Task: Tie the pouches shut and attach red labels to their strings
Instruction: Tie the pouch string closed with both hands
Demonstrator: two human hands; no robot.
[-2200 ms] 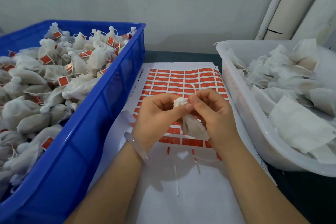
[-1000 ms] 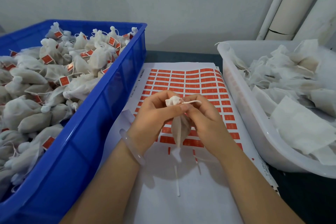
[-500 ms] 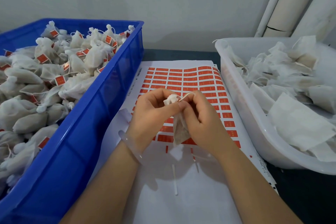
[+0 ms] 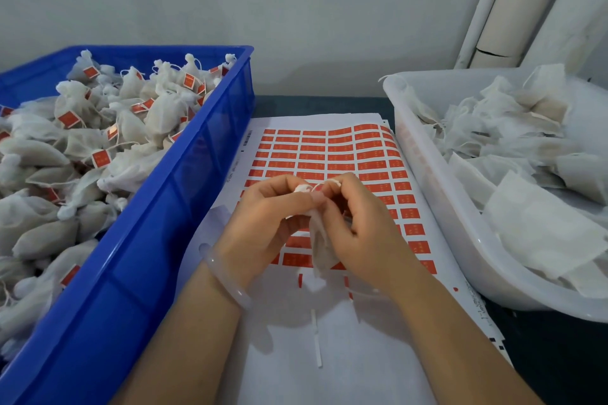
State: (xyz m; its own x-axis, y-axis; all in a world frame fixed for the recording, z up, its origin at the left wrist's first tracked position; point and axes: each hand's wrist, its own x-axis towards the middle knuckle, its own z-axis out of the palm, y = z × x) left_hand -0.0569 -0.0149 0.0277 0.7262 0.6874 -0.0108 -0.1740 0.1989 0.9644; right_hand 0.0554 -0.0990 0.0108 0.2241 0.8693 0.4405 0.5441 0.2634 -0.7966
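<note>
A small white pouch (image 4: 320,246) hangs between my hands above the sheet of red labels (image 4: 332,154). My left hand (image 4: 266,227) pinches its gathered neck between thumb and fingers. Just to the right, my right hand (image 4: 358,230) pinches the thin white string (image 4: 324,185), which loops across the top of the neck. The pouch's lower body dangles below my fingers, partly hidden by both hands.
A blue crate (image 4: 158,240) on the left is full of tied pouches with red labels. A white tub (image 4: 437,207) on the right holds untied flat pouches. A thin white strip (image 4: 316,342) lies on the bare lower part of the sheet. White pipes stand at the back right.
My hands stay together at the pouch's neck. The string, earlier sticking out to the right, now loops over the neck under my right fingers. The pouch hangs a little straighter.
</note>
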